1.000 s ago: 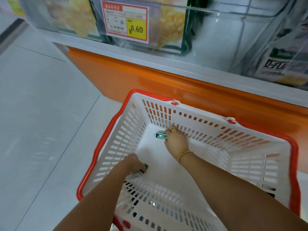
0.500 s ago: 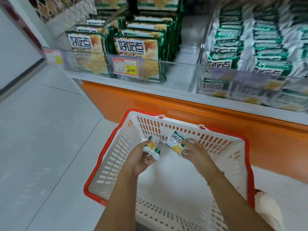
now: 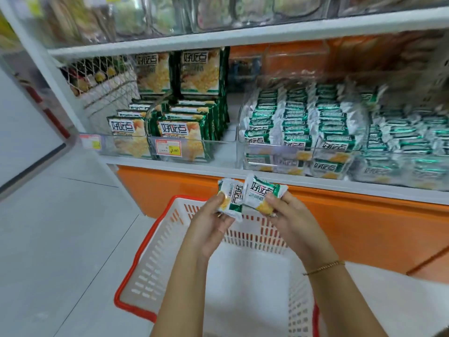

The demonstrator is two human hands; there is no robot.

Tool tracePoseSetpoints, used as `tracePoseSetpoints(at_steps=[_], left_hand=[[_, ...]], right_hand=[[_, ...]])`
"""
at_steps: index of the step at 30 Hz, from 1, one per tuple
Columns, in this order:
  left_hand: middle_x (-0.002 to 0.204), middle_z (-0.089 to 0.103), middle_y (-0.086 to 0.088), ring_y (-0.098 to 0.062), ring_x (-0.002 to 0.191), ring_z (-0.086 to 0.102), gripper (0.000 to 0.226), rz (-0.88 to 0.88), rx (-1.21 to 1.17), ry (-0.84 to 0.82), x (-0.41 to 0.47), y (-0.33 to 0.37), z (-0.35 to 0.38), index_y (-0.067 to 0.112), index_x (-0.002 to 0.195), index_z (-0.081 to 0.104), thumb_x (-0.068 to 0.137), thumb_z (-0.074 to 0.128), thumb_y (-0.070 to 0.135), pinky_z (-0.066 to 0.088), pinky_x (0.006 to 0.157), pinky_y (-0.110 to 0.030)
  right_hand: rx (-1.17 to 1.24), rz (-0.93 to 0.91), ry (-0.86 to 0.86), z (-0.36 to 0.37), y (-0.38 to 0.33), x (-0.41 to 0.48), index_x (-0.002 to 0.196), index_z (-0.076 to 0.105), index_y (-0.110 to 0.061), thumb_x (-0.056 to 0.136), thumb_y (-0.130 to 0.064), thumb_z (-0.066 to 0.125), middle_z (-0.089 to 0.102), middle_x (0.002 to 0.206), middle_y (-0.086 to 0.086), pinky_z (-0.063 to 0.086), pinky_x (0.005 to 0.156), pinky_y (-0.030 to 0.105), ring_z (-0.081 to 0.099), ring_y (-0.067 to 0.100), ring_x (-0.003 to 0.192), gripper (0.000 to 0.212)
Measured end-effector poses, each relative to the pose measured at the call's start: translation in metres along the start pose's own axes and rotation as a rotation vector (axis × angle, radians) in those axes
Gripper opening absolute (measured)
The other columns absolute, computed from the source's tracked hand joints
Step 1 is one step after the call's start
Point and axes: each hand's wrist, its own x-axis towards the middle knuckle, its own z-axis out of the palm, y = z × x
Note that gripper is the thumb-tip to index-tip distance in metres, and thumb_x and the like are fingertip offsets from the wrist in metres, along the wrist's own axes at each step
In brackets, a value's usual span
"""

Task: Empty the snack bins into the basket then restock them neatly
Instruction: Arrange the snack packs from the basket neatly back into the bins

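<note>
My left hand (image 3: 211,223) holds a small white-and-green snack packet (image 3: 230,199) above the far rim of the basket. My right hand (image 3: 288,216) holds a second snack packet (image 3: 261,193) right beside it, and the two packets overlap. Below them on the floor stands the white basket with a red rim (image 3: 136,263); its inside looks bare. On the shelf behind, a clear snack bin (image 3: 301,152) holds several rows of the same small packets, standing on edge.
A clear bin (image 3: 189,149) at left holds larger green snack bags behind a price tag (image 3: 168,147). An orange shelf base (image 3: 352,229) runs behind the basket. A white upper shelf (image 3: 243,36) hangs above. Grey floor tiles (image 3: 60,239) spread to the left.
Both hands came up out of the basket, each with a small packet, and now hold them together higher, near the shelf edge. The view tilted up to show the bins.
</note>
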Motion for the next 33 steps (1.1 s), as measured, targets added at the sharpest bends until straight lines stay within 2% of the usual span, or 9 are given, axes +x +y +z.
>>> tracePoseSetpoints(at_steps=[5,8,12,16,19,21,24,27,33], left_hand=[[0.092,0.073,-0.006,-0.015,0.082,0.068,0.018,0.164,0.113,0.024,-0.013,-0.006,0.050,0.010,0.106,0.062,0.098,0.047,0.014,0.056,0.073,-0.028],[0.076,0.071,-0.005,-0.013,0.069,0.064,0.019,0.241,0.173,0.042,-0.017,-0.008,0.077,0.009,0.092,0.065,0.095,0.046,0.008,0.050,0.062,-0.023],[0.083,0.073,-0.006,-0.017,0.078,0.067,0.037,0.245,0.111,0.023,-0.026,-0.007,0.113,0.014,0.093,0.069,0.101,0.037,0.032,0.051,0.078,-0.035],[0.113,0.066,0.000,-0.017,0.107,0.060,0.045,0.234,0.263,0.009,-0.028,-0.012,0.149,0.022,0.117,0.061,0.098,0.033,0.052,0.045,0.101,-0.041],[0.139,0.049,-0.004,-0.020,0.126,0.048,0.055,0.273,0.396,-0.038,-0.025,-0.012,0.181,0.025,0.142,0.039,0.098,0.026,0.055,0.036,0.109,-0.044],[0.133,0.054,-0.007,-0.020,0.120,0.051,0.055,0.292,0.492,-0.091,-0.020,-0.009,0.205,0.023,0.138,0.045,0.098,0.023,0.055,0.038,0.107,-0.042],[0.103,0.062,-0.011,-0.019,0.094,0.055,0.054,0.440,0.768,-0.164,-0.005,0.001,0.235,0.014,0.099,0.063,0.101,0.021,0.049,0.040,0.088,-0.034],[0.117,0.056,-0.011,-0.022,0.109,0.051,0.042,0.725,1.180,-0.178,0.037,0.011,0.245,0.012,0.116,0.058,0.102,0.030,0.039,0.037,0.094,-0.035],[0.142,0.040,-0.014,-0.027,0.131,0.035,0.051,0.666,1.783,-0.093,0.098,0.018,0.222,0.004,0.140,0.039,0.103,0.030,0.037,0.028,0.106,-0.033]], right_hand=[[0.109,-0.046,0.035,0.006,-0.018,-0.018,0.112,0.065,-0.008,0.083,-0.031,0.062,0.070,0.103,0.009,0.048,0.080,0.029,0.064,0.019,0.088,0.037],[-0.075,-0.104,0.135,0.006,-0.025,-0.023,0.103,0.069,-0.016,0.082,-0.035,0.067,0.069,0.087,0.007,0.051,0.075,0.029,0.060,0.016,0.077,0.028],[-0.289,-0.245,0.345,0.004,-0.040,-0.028,0.105,0.058,-0.018,0.078,-0.030,0.075,0.070,0.095,-0.006,0.051,0.059,0.014,0.069,0.007,0.079,0.034],[-0.422,-0.373,0.360,-0.007,-0.066,-0.031,0.136,0.038,-0.033,0.079,-0.034,0.073,0.041,0.126,-0.027,0.036,0.091,0.012,0.042,-0.004,0.117,0.067],[-0.478,-0.427,0.315,-0.020,-0.088,-0.031,0.147,0.027,-0.032,0.086,-0.035,0.064,0.028,0.128,-0.026,0.027,0.099,0.016,0.025,-0.009,0.121,0.071],[-0.466,-0.444,0.360,-0.033,-0.110,-0.026,0.146,0.029,-0.030,0.086,-0.035,0.065,0.030,0.127,-0.023,0.029,0.099,0.019,0.026,-0.007,0.121,0.071],[-0.387,-0.412,0.406,-0.062,-0.153,-0.011,0.139,0.044,-0.021,0.067,-0.053,0.080,0.044,0.140,-0.012,0.039,0.106,0.035,0.042,0.009,0.129,0.087],[-0.413,-0.395,0.534,-0.104,-0.195,0.012,0.134,0.050,-0.014,0.041,-0.065,0.084,0.055,0.135,0.007,0.048,0.098,0.047,0.056,0.027,0.119,0.112],[-0.994,-0.108,0.632,-0.156,-0.257,0.058,0.120,0.052,0.005,0.074,-0.025,0.081,0.055,0.125,0.018,0.047,0.084,0.032,0.055,0.029,0.108,0.063]])
